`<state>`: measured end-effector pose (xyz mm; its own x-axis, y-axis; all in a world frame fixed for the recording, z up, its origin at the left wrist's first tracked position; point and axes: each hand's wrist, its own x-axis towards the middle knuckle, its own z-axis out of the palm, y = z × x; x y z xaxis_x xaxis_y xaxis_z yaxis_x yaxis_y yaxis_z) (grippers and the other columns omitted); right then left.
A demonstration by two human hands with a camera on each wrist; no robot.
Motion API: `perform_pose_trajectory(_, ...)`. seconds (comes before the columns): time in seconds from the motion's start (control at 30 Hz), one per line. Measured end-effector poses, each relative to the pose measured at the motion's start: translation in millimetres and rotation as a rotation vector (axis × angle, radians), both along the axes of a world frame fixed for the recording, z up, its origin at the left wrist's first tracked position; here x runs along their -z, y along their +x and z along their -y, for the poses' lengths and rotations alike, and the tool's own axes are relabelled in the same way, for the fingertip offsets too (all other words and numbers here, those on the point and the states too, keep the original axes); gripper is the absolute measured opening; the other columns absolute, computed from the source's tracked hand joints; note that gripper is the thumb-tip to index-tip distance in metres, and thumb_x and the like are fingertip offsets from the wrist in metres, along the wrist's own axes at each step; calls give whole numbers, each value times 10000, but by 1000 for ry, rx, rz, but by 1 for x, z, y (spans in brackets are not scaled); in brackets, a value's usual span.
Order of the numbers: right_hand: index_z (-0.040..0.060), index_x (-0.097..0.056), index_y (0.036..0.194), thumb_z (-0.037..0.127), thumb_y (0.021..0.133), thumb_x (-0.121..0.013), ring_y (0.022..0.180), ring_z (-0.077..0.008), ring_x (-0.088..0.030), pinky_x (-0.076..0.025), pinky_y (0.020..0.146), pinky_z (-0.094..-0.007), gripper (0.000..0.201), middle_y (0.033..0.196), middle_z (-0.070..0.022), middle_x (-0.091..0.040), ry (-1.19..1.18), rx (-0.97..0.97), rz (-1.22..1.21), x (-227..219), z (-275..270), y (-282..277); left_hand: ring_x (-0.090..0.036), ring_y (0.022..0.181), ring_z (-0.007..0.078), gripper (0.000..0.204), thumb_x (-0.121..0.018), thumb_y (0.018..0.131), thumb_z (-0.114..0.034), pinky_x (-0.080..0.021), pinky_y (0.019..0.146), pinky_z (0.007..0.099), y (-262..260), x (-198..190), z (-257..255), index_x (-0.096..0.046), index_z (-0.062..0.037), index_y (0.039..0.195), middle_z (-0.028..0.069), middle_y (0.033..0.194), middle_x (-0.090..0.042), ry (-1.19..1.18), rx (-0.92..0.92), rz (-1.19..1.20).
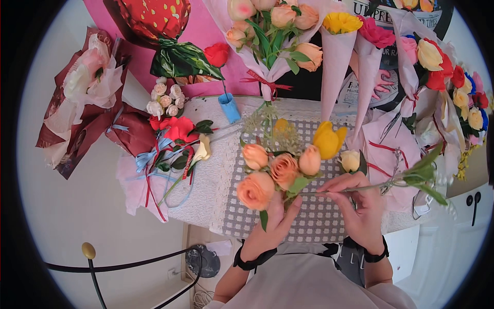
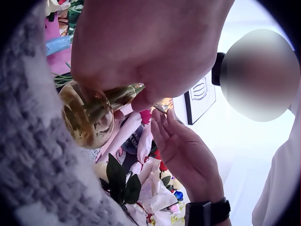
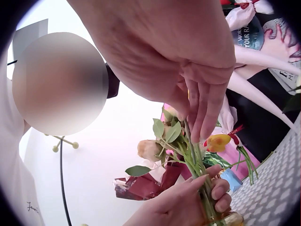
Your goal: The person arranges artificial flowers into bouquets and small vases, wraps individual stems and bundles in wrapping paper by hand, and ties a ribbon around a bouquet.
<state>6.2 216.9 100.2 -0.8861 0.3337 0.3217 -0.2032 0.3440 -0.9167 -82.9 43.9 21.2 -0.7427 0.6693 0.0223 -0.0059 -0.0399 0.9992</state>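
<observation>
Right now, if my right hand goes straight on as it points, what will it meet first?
Your right hand would probably meet the bunch's stems first, near your left hand; the depth is hard to judge.

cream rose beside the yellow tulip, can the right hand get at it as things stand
Likely yes: the cream rose lies just beyond the right hand, nothing visible between them, though that hand's grip is taken up by a leafy stem.

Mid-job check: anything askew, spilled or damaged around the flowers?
I see nothing spilled or broken. One oddity: the crumpled pale pink paper appears to overhang the left end of the white-covered table, so it may slip. The orange roses between the left hand and right hand look intact.
</observation>
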Motion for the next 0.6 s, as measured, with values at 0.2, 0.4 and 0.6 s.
perform_pose_trajectory(0.2, -79, -598, 1109, -125, 971, -610, 986, -291, -770, -622, 861, -349, 146, 1059, -165, -700, 97, -65, 56, -4, -6, -7, -610, 1200, 331, 290, -506, 1089, -115, -459, 1054, 373, 0, 9, 10, -639, -28, 1333, 172, 1329, -636, -188, 146, -89)
perform_pose_trajectory(0.4, -75, -578, 1132, -99, 979, -617, 965, -304, -773, -619, 792, -341, 160, 1007, -156, -695, 161, -49, 129, -17, -6, -5, -658, 1175, 280, 385, -779, 868, -130, -497, 1021, 367, 1, 91, 9, -703, -49, 1236, 142, 1264, -704, -191, 86, -312)
perform_pose_trajectory(0.6, -63, -582, 1106, -63, 964, -654, 883, -362, -738, -582, 723, -386, 159, 1004, -171, -697, 176, -43, 140, -20, -7, -3, -732, 937, 262, 267, -868, 761, -111, -548, 937, 398, -9, 49, 3, -751, -34, 989, 75, 974, -770, 65, 121, -293)
